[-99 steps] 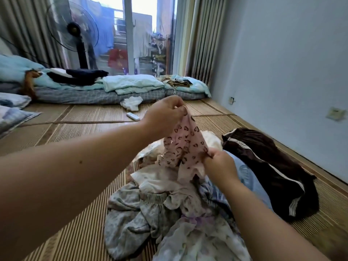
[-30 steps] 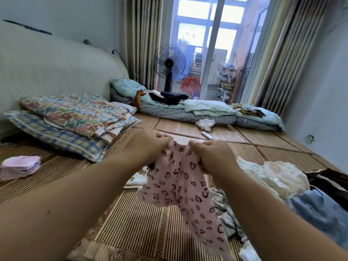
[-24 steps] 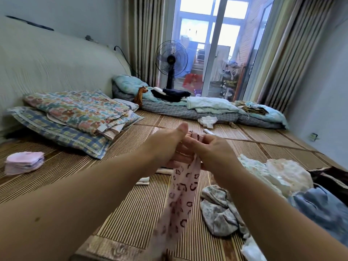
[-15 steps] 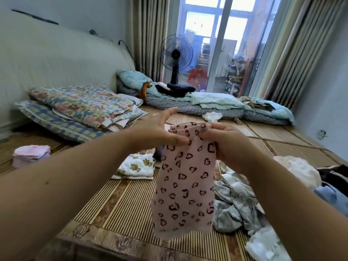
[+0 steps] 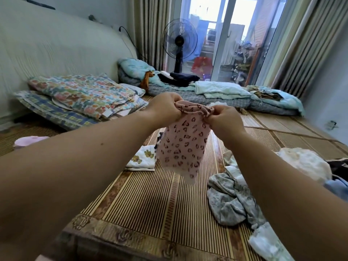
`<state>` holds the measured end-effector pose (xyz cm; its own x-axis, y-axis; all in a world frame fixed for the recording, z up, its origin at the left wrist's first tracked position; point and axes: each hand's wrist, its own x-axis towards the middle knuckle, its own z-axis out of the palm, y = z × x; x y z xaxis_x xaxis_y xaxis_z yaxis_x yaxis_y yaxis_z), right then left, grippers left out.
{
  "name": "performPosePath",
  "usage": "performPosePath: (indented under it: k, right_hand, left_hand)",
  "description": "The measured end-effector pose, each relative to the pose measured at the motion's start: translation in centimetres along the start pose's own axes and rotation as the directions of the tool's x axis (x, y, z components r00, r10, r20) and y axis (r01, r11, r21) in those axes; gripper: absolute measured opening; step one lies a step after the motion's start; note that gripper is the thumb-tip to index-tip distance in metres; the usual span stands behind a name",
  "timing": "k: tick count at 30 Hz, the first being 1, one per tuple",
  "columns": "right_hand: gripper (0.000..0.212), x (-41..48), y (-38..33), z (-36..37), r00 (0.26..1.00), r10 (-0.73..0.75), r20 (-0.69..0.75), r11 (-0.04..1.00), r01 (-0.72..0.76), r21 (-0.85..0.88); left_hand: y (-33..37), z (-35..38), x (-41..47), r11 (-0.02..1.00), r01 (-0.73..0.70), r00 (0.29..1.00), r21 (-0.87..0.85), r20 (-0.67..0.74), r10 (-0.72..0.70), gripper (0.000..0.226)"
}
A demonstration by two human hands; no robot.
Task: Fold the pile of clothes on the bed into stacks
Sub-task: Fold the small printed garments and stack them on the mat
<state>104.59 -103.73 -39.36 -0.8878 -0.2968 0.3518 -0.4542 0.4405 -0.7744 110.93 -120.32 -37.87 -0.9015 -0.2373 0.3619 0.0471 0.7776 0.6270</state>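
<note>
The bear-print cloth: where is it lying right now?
The bear-print cloth lies folded on the mat at centre-left of the head view, just left of and behind the hanging heart-print garment, below the left hand.

Open mat lies left of the clothes pile; a folded bear-print cloth blocks the stretch beyond that gap.
</note>
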Motion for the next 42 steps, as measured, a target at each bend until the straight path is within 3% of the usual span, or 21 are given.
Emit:
performPosePath:
  k: [4,9,13,15,17,20,23,26,28,31,34,37,42]
  right_hand:
    - [0.015,-2.8,1.7,-0.5,0.992,-0.066,0.106,0.990,0.079,-0.117]
    - [0.020,-10.1,6.4,0.9,0.942,0.060,0.331,0.955,0.043,-0.294]
    - [0.017,-15.5,10.7,2.3,0.787,0.269,0.555,0.855,0.070,-0.514]
    - [0.019,-16.7,11.8,2.5,0.675,0.348,0.650,0.839,0.086,-0.538]
    - [0.020,-16.8,12.2,2.4,0.593,0.410,0.693,0.843,0.044,-0.536]
    - [0.014,-15.3,12.4,2.4,0.604,0.462,0.650,0.866,-0.150,-0.477]
    - [0.013,-12.3,12.6,2.9,0.710,0.453,0.539,0.891,-0.332,-0.311]
    - [0.014,-8.9,13.5,4.5,0.790,0.459,0.407,0.888,-0.418,-0.191]
    - [0.028,-7.2,14.4,5.9,0.845,0.459,0.273,0.887,-0.419,-0.192]
    - [0.045,-6.7,16.6,7.1,0.871,0.482,0.092,0.844,-0.434,-0.314]
    - [0.028,-8.2,19.0,8.0,0.808,0.574,0.132,0.779,-0.489,-0.392]
    - [0.035,-9.4,19.8,8.9,0.765,0.617,0.183,0.723,-0.459,-0.517]
    - [0.027,-9.2,18.8,10.0,0.750,0.617,0.240,0.694,-0.374,-0.615]
  left_hand:
    - [-1.5,0.8,-3.0,0.997,-0.037,0.997,-0.068,0.062,0.041,0.012]
    - [-5.7,5.1,-10.0,1.000,0.014,0.968,0.024,0.251,-0.019,0.011]
    - [-8.5,9.3,-16.2,0.987,0.159,0.827,-0.004,0.547,-0.131,0.015]
    - [-9.3,10.7,-18.1,0.982,0.188,0.717,-0.006,0.684,-0.134,0.017]
    - [-9.7,11.3,-18.8,0.978,0.205,0.653,-0.022,0.748,-0.120,0.014]
    - [-10.0,11.3,-17.5,0.946,0.288,0.693,-0.147,0.713,-0.101,0.008]
    - [-10.2,11.2,-14.4,0.856,0.402,0.789,-0.325,0.598,-0.143,0.014]
    - [-10.6,12.4,-11.1,0.775,0.484,0.844,-0.406,0.451,-0.290,0.027]
    - [-11.1,13.7,-9.3,0.732,0.544,0.838,-0.410,0.308,-0.450,0.042]
    - [-12.5,15.4,-8.2,0.678,0.694,0.718,-0.241,0.165,-0.676,0.053]
    - [-14.0,17.1,-9.1,0.647,0.757,0.613,0.091,0.243,-0.752,0.052]
    - [-14.8,18.1,-9.7,0.641,0.721,0.604,0.263,0.216,-0.767,0.048]
    - [-13.9,18.5,-9.7,0.670,0.686,0.617,0.285,0.260,-0.742,0.026]
